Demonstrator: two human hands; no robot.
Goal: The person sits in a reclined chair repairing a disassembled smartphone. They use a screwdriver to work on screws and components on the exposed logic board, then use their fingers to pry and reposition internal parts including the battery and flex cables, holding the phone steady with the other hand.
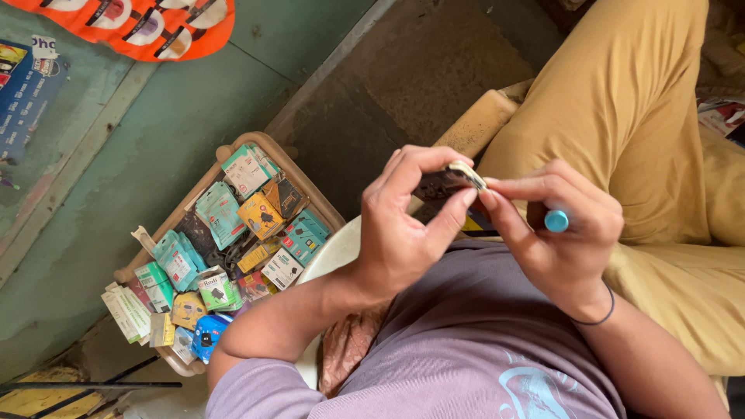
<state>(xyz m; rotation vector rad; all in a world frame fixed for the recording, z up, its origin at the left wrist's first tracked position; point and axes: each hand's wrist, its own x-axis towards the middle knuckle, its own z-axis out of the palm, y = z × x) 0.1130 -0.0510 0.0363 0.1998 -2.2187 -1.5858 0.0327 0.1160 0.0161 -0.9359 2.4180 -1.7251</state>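
Your left hand (403, 225) pinches a small dark part (446, 182) between thumb and curled fingers, held up over your lap. Your right hand (563, 233) meets it from the right, 2 fingertips touching the part's pale edge, while the other fingers close around a blue-capped tool (556, 220). Far left on the floor sits a tray (310, 186) crammed with small boxes (260, 216).

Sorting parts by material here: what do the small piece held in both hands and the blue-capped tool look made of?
Small flat piece: dark face with a pale metallic-looking edge, possibly a phone part; too small to confirm. Blue-capped tool in the right hand: smooth matte cap, likely plastic.
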